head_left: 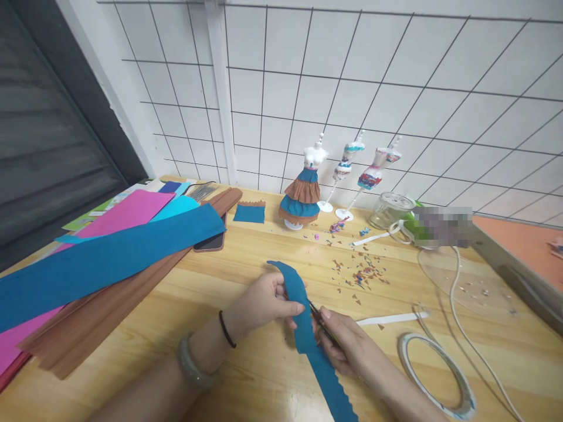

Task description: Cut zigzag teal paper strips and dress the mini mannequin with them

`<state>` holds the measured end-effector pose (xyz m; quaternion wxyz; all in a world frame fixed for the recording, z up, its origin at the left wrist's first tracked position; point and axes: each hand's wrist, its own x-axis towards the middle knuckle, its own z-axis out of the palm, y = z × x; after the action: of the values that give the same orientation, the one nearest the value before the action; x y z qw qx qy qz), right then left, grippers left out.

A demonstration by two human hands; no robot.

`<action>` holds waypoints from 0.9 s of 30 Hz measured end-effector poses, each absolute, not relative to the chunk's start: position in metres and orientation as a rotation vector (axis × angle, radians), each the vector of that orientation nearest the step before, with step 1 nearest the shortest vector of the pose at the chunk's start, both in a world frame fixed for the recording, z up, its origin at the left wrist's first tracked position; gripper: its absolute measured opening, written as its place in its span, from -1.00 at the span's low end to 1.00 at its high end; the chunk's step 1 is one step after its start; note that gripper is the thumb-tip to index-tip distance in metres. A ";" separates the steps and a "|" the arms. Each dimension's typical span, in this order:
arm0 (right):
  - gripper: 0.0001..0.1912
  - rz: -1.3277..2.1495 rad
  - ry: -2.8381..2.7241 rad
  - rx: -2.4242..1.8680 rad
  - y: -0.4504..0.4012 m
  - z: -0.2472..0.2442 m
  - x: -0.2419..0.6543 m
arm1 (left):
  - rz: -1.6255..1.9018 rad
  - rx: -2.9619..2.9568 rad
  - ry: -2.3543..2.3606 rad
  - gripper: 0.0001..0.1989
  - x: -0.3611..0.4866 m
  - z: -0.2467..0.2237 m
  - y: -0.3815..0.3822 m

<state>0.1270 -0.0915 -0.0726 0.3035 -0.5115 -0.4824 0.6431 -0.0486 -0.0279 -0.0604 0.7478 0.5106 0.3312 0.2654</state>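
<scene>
A long blue crepe paper strip runs from above my left hand down past the bottom edge, and a row of notches shows along its lower right edge. My left hand pinches the strip's upper part between thumb and fingers. In my right hand is a small pair of scissors, its tip touching the strip's right edge; the fingers hide most of the handles. Small triangular paper scraps lie scattered beyond my right hand.
A mini mannequin in a tiered blue and brown dress stands by the wall, near two thinner mannequins. Layered paper sheets and a phone lie left. A tape roll, cable and jar are right.
</scene>
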 end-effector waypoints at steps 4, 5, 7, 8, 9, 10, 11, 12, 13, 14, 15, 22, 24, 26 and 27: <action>-0.52 1.726 -1.269 -1.352 -0.091 -0.073 0.127 | 0.607 1.089 0.721 -0.65 -0.048 -0.062 -0.027; -0.52 1.726 -1.268 -1.345 -0.091 -0.074 0.127 | 0.623 1.075 0.728 -0.62 -0.048 -0.063 -0.027; -0.53 1.716 -1.263 -1.330 -0.091 -0.074 0.126 | 0.654 1.050 0.757 -0.57 -0.047 -0.064 -0.028; -0.54 1.711 -1.262 -1.324 -0.092 -0.075 0.126 | 0.664 1.040 0.775 -0.54 -0.047 -0.064 -0.028; -0.54 1.702 -1.263 -1.318 -0.092 -0.075 0.125 | 0.667 1.034 0.792 -0.52 -0.047 -0.064 -0.029; -0.55 1.691 -1.267 -1.313 -0.093 -0.075 0.124 | 0.667 1.029 0.806 -0.51 -0.046 -0.064 -0.029; -0.55 1.679 -1.279 -1.308 -0.093 -0.075 0.124 | 0.665 1.027 0.812 -0.50 -0.046 -0.064 -0.030; -0.55 1.670 -1.294 -1.305 -0.093 -0.074 0.124 | 0.662 1.025 0.813 -0.49 -0.046 -0.064 -0.030; -0.54 1.665 -1.306 -1.305 -0.093 -0.074 0.124 | 0.662 1.023 0.813 -0.49 -0.045 -0.063 -0.030; -0.54 1.663 -1.309 -1.309 -0.093 -0.073 0.124 | 0.665 1.020 0.810 -0.49 -0.046 -0.063 -0.030; -0.53 1.665 -1.305 -1.320 -0.092 -0.071 0.126 | 0.667 1.020 0.803 -0.49 -0.046 -0.063 -0.029; -0.49 1.819 -1.455 -1.430 -0.091 -0.049 0.147 | 0.566 1.150 0.695 -0.65 -0.052 -0.063 -0.025; -0.50 1.875 -1.494 -1.458 -0.092 -0.043 0.152 | 0.563 1.188 0.681 -0.70 -0.055 -0.062 -0.025; -0.52 1.921 -1.505 -1.467 -0.093 -0.040 0.155 | 0.567 1.221 0.676 -0.74 -0.056 -0.060 -0.025; -0.53 1.946 -1.503 -1.464 -0.093 -0.039 0.155 | 0.566 1.236 0.673 -0.75 -0.057 -0.059 -0.025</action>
<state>0.1552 -0.0931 -0.0387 0.1392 -0.5066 -0.5201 0.6734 -0.0571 -0.0255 -0.0587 0.7261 0.5603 0.3051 0.2565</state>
